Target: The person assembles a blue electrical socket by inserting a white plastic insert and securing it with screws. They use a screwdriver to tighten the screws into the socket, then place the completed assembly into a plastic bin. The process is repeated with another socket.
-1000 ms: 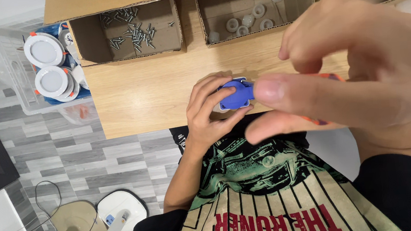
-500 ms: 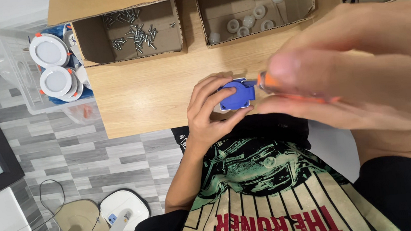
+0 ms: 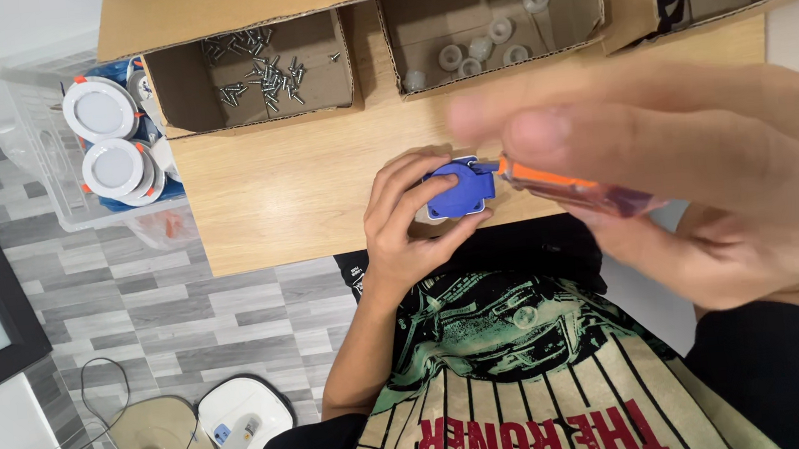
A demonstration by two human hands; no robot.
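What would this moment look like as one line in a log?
left hand: grips blue plastic part | right hand: holds orange-handled screwdriver, tip at part | behind: box of screws on wooden table

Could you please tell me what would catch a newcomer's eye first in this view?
Most striking is the large, blurred right hand close to the camera, holding an orange-handled screwdriver against a small blue part. The left hand grips that part at the near edge of the wooden table. Behind, an open cardboard box holds loose screws.
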